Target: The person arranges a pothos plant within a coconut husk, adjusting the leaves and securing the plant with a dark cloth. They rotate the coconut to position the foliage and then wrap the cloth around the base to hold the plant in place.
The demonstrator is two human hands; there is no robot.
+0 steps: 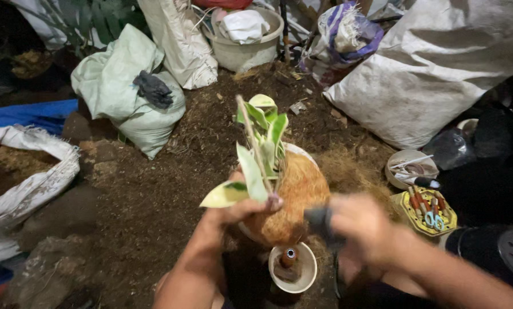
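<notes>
My left hand (pixel 239 214) grips coir-wrapped plant ball (pixel 293 200), wrap looks done; right hand (pixel 359 226), three o'clock, fingers closed on dark object (pixel 319 223).

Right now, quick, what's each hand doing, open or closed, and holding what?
Left hand: closed on the fibre ball of the plant.
Right hand: closed on a dark object; too blurred to identify.

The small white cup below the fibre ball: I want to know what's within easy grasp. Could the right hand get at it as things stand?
Probably yes: the small white cup sits beside the right hand with nothing between them, but that hand already grips a dark object.
</notes>
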